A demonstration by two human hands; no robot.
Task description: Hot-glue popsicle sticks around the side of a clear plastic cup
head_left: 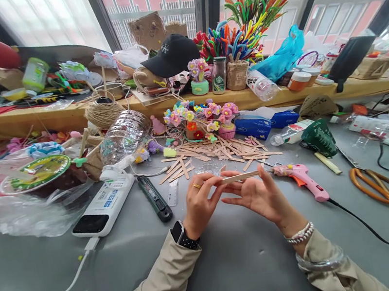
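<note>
Between my hands, above the grey table, lies a wooden craft stick [241, 177], held roughly level. My left hand [200, 201] pinches its left end between thumb and fingertips. At the other end, my right hand [258, 197] touches the tip with a raised thumb, its other fingers stretched out beneath the stick. Just right of that hand rests a pink glue gun [305, 179] with an orange trigger. Behind the hands a loose heap of craft sticks [223, 150] spreads over the table.
Left of my hands are a dark green utility knife [154, 198], a ruler [173, 193] and a white power bank [104, 206] with a cable. Orange-handled scissors [382, 187] lie at the right. A twine spool [104, 113], fuzzy flowers [193, 116] and a black cap [173, 55] stand behind.
</note>
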